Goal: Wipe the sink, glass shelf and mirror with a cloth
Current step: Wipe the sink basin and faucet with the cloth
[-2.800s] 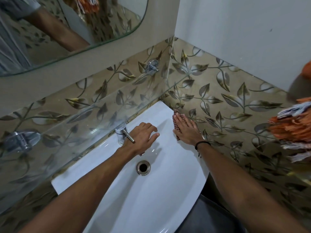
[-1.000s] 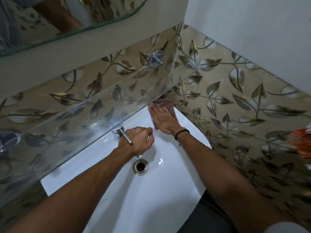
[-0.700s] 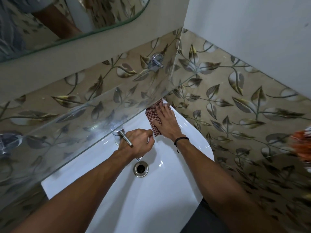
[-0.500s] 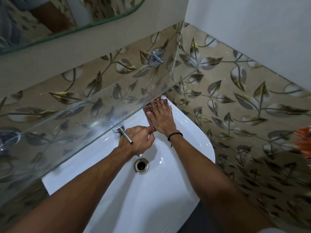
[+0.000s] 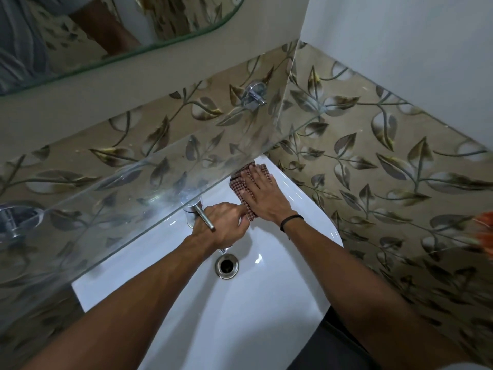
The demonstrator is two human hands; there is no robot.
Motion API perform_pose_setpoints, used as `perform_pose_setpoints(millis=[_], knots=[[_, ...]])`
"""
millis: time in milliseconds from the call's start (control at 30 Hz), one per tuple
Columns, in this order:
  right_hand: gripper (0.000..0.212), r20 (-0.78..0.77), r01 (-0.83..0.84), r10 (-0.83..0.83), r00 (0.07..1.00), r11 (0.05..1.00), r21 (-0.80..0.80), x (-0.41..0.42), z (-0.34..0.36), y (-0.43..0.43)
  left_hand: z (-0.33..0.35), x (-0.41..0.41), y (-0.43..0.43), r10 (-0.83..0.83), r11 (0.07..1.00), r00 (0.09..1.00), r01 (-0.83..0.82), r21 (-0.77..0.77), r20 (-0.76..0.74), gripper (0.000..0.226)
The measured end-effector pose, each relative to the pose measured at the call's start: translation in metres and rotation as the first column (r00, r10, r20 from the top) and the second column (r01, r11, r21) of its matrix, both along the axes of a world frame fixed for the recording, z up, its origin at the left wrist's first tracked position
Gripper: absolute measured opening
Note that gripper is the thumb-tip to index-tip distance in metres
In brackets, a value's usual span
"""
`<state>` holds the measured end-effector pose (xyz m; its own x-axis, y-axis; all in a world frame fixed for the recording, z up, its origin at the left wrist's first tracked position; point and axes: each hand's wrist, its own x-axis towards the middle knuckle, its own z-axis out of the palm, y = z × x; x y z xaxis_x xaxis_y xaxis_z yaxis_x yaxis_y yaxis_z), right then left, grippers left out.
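A white sink [image 5: 266, 311] fills the lower middle, with a round metal drain [image 5: 227, 266]. My right hand [image 5: 264, 194] lies flat on a red checked cloth [image 5: 241, 189], pressing it onto the sink's far right rim, close to the wall corner. My left hand [image 5: 222, 225] is closed around the chrome tap [image 5: 198, 212] at the sink's back edge. A clear glass shelf [image 5: 120, 198] juts out above the back of the sink and hides part of the cloth. The mirror [image 5: 93, 30] hangs at the top left.
Leaf-patterned tiles cover both walls around the sink. Chrome shelf brackets [image 5: 253, 96] hold the glass at the wall. An orange fringed fabric [image 5: 484, 236] hangs at the right edge. The right wall stands close against the sink's side.
My right hand has slid the cloth along the sink's right rim toward the back corner and wiped back and forth there. My left hand has stayed on the tap.
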<state>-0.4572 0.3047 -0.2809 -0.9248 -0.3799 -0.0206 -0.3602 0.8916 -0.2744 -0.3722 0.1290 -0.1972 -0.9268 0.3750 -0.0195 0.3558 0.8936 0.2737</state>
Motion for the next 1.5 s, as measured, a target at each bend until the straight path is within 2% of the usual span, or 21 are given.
perform_pose_setpoints(millis=[200,400,500,600,700,833,933,1033,1233,1400,1500], knots=[[0.068,0.138,0.197,-0.206,0.969,0.977,0.079,-0.026,0.01,-0.013,-0.002,-0.002,0.001,0.006,0.999,1.0,-0.006,-0.033,0.016,0.028],[0.068,0.107,0.106,-0.105,0.989,0.994,-0.001,-0.008,0.009,-0.006,-0.002,-0.004,0.002,-0.003,0.993,0.993,0.017,-0.113,0.122,0.037],[0.069,0.107,0.139,-0.141,0.984,0.99,0.022,-0.014,0.012,-0.006,0.0,-0.003,0.0,-0.032,0.998,0.985,0.041,-0.048,0.17,0.044],[0.07,0.159,0.156,-0.159,0.974,0.987,0.033,-0.018,0.015,-0.006,0.003,0.007,-0.005,-0.149,0.988,0.963,0.136,0.071,0.226,0.05],[0.07,0.19,0.162,-0.17,0.967,0.985,0.056,-0.02,0.015,-0.004,0.002,0.023,-0.013,-0.276,0.953,0.948,0.248,0.176,0.157,0.053],[0.071,0.215,0.163,-0.177,0.961,0.983,0.079,-0.021,0.018,-0.007,-0.004,0.051,-0.044,-0.296,0.926,0.953,0.272,0.26,0.058,0.054],[0.071,0.257,0.173,-0.194,0.947,0.98,0.102,-0.022,0.02,-0.01,-0.013,0.07,-0.077,-0.266,0.931,0.964,0.263,0.252,-0.02,0.06],[0.071,0.273,0.176,-0.202,0.94,0.978,0.115,-0.022,0.023,-0.012,-0.031,0.08,-0.116,-0.236,0.949,0.964,0.256,0.181,-0.125,0.059],[0.072,0.355,0.247,-0.283,0.891,0.958,0.143,-0.022,0.03,-0.023,-0.059,0.077,-0.171,-0.209,0.977,0.975,0.211,0.023,-0.073,0.054],[0.073,0.325,0.343,-0.363,0.873,0.932,0.118,-0.01,0.034,-0.043,-0.071,0.074,-0.168,-0.128,0.989,0.99,0.132,0.072,-0.06,0.052],[0.073,0.292,0.365,-0.374,0.88,0.927,0.088,0.003,0.032,-0.058,-0.083,0.077,-0.166,-0.138,0.988,0.987,0.142,0.052,-0.079,0.051]])
